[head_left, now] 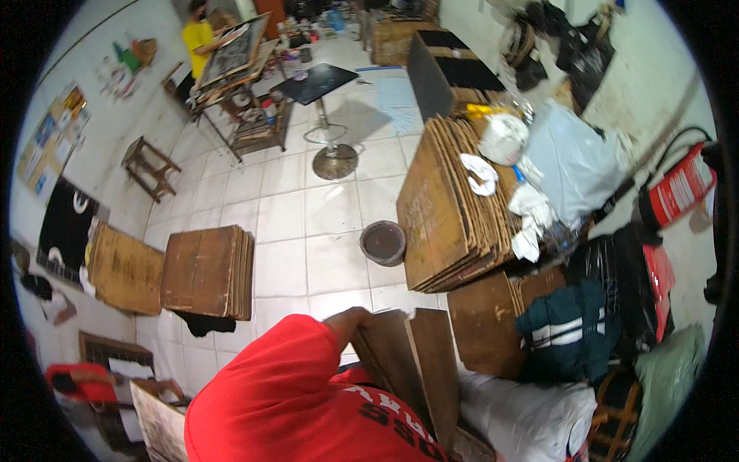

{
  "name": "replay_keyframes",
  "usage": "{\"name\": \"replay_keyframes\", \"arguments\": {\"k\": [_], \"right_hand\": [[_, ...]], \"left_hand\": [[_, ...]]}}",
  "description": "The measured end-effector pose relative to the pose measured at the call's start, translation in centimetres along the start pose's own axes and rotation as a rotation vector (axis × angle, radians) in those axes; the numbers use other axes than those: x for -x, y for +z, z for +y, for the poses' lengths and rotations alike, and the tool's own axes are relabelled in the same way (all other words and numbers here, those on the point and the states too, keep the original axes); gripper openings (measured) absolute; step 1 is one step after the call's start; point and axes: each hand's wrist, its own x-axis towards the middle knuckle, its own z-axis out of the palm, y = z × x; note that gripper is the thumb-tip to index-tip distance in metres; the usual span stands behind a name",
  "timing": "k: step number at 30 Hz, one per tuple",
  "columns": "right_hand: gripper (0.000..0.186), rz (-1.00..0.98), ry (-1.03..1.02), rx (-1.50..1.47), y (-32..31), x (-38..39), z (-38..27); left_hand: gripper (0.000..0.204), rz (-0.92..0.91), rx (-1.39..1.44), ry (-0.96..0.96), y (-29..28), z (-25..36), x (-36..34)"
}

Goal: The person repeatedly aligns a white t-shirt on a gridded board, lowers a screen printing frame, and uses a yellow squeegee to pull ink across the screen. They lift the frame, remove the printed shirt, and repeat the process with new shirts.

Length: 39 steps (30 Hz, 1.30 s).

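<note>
My left arm, in a red sleeve, reaches across the lower middle of the view. My left hand (pixel 350 323) is closed at the upper left corner of a flat brown board (pixel 389 350), with its fingers partly hidden. The board stands tilted close against my body. Right beside it is a second brown board (pixel 435 358), with a pale gap along the edge between them. My right hand is not in view. A white-wrapped bundle (pixel 531 416) lies to the right of the boards.
Stacked brown boards stand at left (pixel 200 269) and right (pixel 439 208), the right stack topped with plastic bags (pixel 573 162). A round bucket (pixel 382 242) sits on the tiled floor between. Farther off are a pedestal table (pixel 315 83), a stool (pixel 150 165) and a person in yellow (pixel 198 46).
</note>
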Motion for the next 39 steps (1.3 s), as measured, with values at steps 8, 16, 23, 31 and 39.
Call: {"name": "replay_keyframes", "arguments": {"k": [8, 16, 23, 31, 39], "right_hand": [[0.057, -0.013, -0.074, 0.218, -1.8, -2.2, -6.9], [0.054, 0.040, 0.023, 0.254, -8.8, -1.0, -3.6], [0.052, 0.112, 0.170, 0.215, -6.0, -2.0, -4.5], [0.032, 0.197, -0.310, 1.701, -7.1, -4.9, -3.1], [0.062, 0.284, -0.777, 0.684, 3.5, -1.3, -7.8]], "left_hand": [[0.039, 0.194, -0.071, -0.039, 7.0, -15.4, 2.5], [0.048, 0.124, 0.431, -0.094, 9.1, -17.9, 2.5], [0.046, -0.145, 0.406, -0.187, 6.0, -15.1, 6.1], [0.060, -0.181, 0.711, 0.012, 4.9, -15.9, 5.8], [0.063, -0.097, 0.750, -0.078, 4.7, -14.6, 3.3]]}}
